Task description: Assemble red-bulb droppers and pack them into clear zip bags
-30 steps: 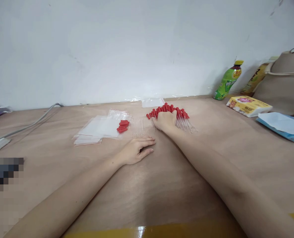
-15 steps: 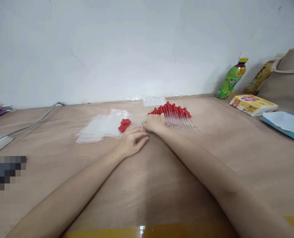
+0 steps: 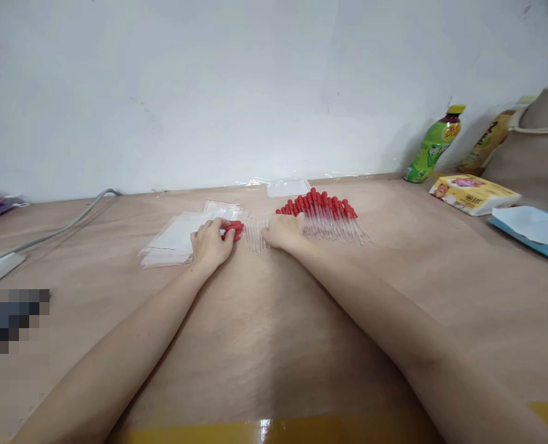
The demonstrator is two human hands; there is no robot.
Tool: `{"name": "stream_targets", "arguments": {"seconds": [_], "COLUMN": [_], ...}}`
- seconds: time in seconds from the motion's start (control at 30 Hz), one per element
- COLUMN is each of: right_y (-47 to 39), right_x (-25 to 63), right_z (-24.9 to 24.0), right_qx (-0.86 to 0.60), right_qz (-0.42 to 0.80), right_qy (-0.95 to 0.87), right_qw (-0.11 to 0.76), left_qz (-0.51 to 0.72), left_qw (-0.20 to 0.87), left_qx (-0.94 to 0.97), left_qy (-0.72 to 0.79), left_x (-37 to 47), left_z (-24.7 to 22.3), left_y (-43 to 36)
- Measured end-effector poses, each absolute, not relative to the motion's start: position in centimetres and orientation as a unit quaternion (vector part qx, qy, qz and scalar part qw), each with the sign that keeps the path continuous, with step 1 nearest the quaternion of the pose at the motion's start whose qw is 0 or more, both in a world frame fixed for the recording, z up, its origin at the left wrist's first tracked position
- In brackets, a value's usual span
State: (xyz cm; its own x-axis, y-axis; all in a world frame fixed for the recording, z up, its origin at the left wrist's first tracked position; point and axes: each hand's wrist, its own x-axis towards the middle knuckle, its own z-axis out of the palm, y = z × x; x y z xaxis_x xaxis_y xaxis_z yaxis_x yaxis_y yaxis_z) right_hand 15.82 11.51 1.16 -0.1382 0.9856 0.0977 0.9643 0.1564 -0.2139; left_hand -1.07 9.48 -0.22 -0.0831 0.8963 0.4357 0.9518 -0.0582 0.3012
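Observation:
My left hand (image 3: pixel 211 243) bends over a small group of red rubber bulbs (image 3: pixel 234 227), its thumb and fingers closed around one of them. To the right of the bulbs lies a row of thin clear dropper tubes (image 3: pixel 255 235). At the right end of that row rests my right hand (image 3: pixel 285 230), fingers curled under and tips hidden; what they grip does not show. Behind and right of it, several droppers with red bulbs (image 3: pixel 322 200) lie side by side, their clear stems toward me. Clear plastic zip bags (image 3: pixel 169 237) are stacked left of my left hand.
Another clear bag (image 3: pixel 286 187) lies near the wall. On the right are a green drink bottle (image 3: pixel 433 148), a yellow tissue pack (image 3: pixel 472 194), a blue-and-white packet (image 3: pixel 527 231) and a beige bag (image 3: pixel 527 154). A grey cable (image 3: pixel 70 223) crosses the left side.
My left hand has moved left and slightly away from me, from beside the right hand onto the red bulbs, uncovering the clear tubes. The right hand has barely moved.

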Motion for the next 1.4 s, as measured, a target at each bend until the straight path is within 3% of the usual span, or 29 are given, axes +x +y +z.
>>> {"name": "stream_targets", "arguments": {"seconds": [0.2, 0.4, 0.7, 0.9, 1.03, 1.13, 1.3, 1.4], "right_y": [11.8, 11.5, 9.2, 4.6, 3.4, 3.5, 4.2, 4.6], "right_x": [15.6, 15.7, 19.2, 24.0, 25.7, 26.0, 25.9, 25.9], "right_z": [0.9, 1.3, 3.7, 0.9, 0.1, 0.4, -0.5, -1.4], "right_qx": [-0.658, -0.662, -0.646, -0.438, -0.395, -0.413, -0.464, -0.475], "right_qz": [0.072, 0.094, 0.117, -0.174, -0.221, -0.154, 0.067, 0.119], "right_qy": [-0.741, -0.732, -0.744, -0.881, -0.892, -0.895, -0.86, -0.841], "right_qw": [0.113, 0.13, 0.119, 0.045, 0.015, 0.069, 0.2, 0.232], "left_qz": [-0.296, -0.375, -0.415, -0.33, -0.315, -0.295, -0.288, -0.289], "left_qw": [0.06, 0.144, 0.079, 0.061, 0.028, -0.002, -0.027, -0.042], "left_qx": [-0.683, -0.682, -0.776, -0.852, -0.871, -0.889, -0.887, -0.876], "left_qy": [-0.665, -0.611, -0.469, -0.402, -0.375, -0.351, -0.361, -0.385], "left_x": [-1.3, -1.1, 1.1, 1.9, 2.1, 2.0, 2.0, 2.1], "left_z": [-0.5, -0.9, -1.2, -1.0, -0.8, -0.8, -1.1, -1.3], "left_y": [9.6, 9.0, 6.5, 5.2, 5.0, 4.9, 4.7, 4.9]}}
